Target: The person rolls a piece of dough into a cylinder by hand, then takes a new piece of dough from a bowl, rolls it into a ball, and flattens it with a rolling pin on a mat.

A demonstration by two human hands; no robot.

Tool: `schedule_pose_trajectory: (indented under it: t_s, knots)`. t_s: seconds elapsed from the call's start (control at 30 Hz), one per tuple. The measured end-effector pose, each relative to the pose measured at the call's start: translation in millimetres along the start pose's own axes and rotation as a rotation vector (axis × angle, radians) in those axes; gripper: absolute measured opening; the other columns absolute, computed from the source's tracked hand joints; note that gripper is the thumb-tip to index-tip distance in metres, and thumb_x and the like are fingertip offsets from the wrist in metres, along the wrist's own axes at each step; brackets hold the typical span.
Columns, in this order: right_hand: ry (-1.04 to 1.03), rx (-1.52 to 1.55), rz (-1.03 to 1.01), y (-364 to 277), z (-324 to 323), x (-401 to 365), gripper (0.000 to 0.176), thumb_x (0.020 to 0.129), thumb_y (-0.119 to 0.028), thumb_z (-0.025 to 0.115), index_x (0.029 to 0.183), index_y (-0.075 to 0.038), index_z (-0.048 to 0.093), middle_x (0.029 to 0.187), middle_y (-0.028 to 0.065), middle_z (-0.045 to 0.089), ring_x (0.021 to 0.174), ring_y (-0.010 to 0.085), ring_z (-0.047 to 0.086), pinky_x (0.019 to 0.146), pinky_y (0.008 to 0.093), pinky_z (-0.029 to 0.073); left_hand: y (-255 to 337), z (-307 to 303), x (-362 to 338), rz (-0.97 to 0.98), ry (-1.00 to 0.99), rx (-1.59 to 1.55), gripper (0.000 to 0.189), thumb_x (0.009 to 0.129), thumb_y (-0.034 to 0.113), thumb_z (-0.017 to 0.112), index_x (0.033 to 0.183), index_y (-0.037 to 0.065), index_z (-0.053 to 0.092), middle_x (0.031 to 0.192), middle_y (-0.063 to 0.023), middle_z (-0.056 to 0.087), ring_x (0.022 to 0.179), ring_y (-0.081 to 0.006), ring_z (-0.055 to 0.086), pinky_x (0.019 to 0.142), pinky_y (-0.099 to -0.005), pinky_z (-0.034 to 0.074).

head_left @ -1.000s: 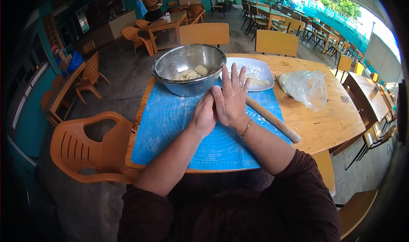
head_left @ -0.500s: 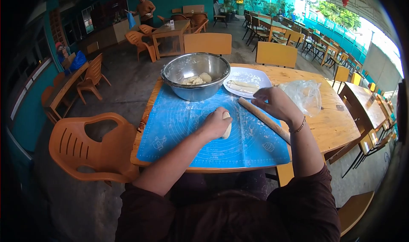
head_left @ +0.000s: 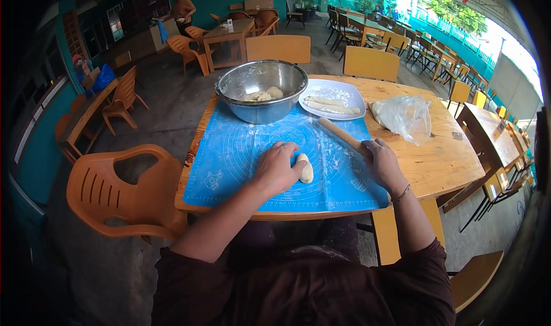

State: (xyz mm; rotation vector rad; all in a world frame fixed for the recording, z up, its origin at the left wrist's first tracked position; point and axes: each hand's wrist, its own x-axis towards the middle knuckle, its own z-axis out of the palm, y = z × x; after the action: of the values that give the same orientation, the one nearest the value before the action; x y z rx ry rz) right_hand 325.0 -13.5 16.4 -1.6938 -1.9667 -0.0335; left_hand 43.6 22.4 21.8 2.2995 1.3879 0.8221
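On the floured blue baking mat [head_left: 229, 177] lies a small oval piece of dough [head_left: 306, 169]. My left hand [head_left: 277, 168] rests just left of the dough, thumb against or close to its edge, the fingers loosely stretched on the mat. A wooden rolling pin [head_left: 343, 135] lies slanted across the mat's right side. Its near end is in my right hand [head_left: 383, 162], which partly hides it. Beyond the hands stands a steel bowl [head_left: 261, 112] with lumps of dough [head_left: 264, 94] inside. Beside the bowl, a white plate [head_left: 363, 103] carries rolled dough strips [head_left: 330, 105].
A clear plastic bag [head_left: 408, 118] lies on the wooden table [head_left: 453, 159], right of the plate. An orange plastic chair [head_left: 123, 191] stands at the left edge. Across the room a person [head_left: 182, 9] stands near a counter. More tables and chairs fill the background.
My right hand has come down from above the rolling pin's far end onto its near end. My left hand has loosened from the dough and shifted left. The view has tilted slightly.
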Motion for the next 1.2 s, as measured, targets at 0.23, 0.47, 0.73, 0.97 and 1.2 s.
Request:
schedule_pose_trajectory:
  t_s: [0.23, 0.47, 0.73, 0.97, 1.2]
  knots:
    - [0.061, 0.167, 0.073, -9, -24, -19, 0.031, 0.082, 0.001, 0.066, 0.113, -0.003, 0.066, 0.098, 0.0178, 0.063, 0.089, 0.0379, 0.063, 0.078, 0.0431, 0.051, 46, -115, -94, 0.541, 0.643, -0.326, 0.015, 0.084, 0.003, 0.072, 0.098, 0.005, 0.070, 0.078, -0.0029, 0.057, 0.060, -0.0077, 0.048, 0.052, -0.0220, 0.037]
    - [0.070, 0.259, 0.046, -32, -21, -22, 0.033, 0.081, 0.003, 0.067, 0.113, -0.001, 0.066, 0.097, 0.0170, 0.062, 0.089, 0.0352, 0.064, 0.080, 0.0411, 0.051, 47, -177, -153, 1.096, 0.734, -0.204, 0.041, 0.099, 0.028, 0.053, 0.138, 0.016, 0.049, 0.087, 0.0019, 0.039, 0.077, -0.0135, 0.038, 0.065, -0.0271, 0.033]
    - [0.036, 0.230, 0.047, -40, -31, -24, 0.032, 0.081, 0.002, 0.068, 0.113, -0.001, 0.066, 0.099, 0.0165, 0.062, 0.092, 0.0343, 0.064, 0.081, 0.0406, 0.051, 59, -202, -151, 1.241, 0.394, 0.013, 0.046, 0.101, 0.025, 0.054, 0.145, 0.023, 0.042, 0.092, 0.0013, 0.039, 0.080, -0.0137, 0.041, 0.063, -0.0266, 0.036]
    - [-0.103, 0.219, -0.082, -54, -23, -16, 0.027, 0.081, -0.004, 0.069, 0.108, -0.004, 0.066, 0.099, 0.0140, 0.062, 0.088, 0.0346, 0.064, 0.079, 0.0419, 0.052, 92, -194, -167, 0.947, 0.568, -0.137, 0.029, 0.092, 0.024, 0.070, 0.120, 0.028, 0.066, 0.084, 0.0057, 0.042, 0.074, -0.0091, 0.042, 0.060, -0.0244, 0.034]
    - [-0.157, 0.220, -0.303, -67, 11, 6, 0.028, 0.083, -0.009, 0.067, 0.111, -0.011, 0.064, 0.098, 0.0117, 0.059, 0.087, 0.0348, 0.064, 0.078, 0.0441, 0.054, 52, -170, -139, 0.909, 0.703, -0.415, 0.028, 0.098, 0.027, 0.053, 0.105, 0.004, 0.066, 0.083, -0.0043, 0.048, 0.069, -0.0102, 0.037, 0.053, -0.0223, 0.027]
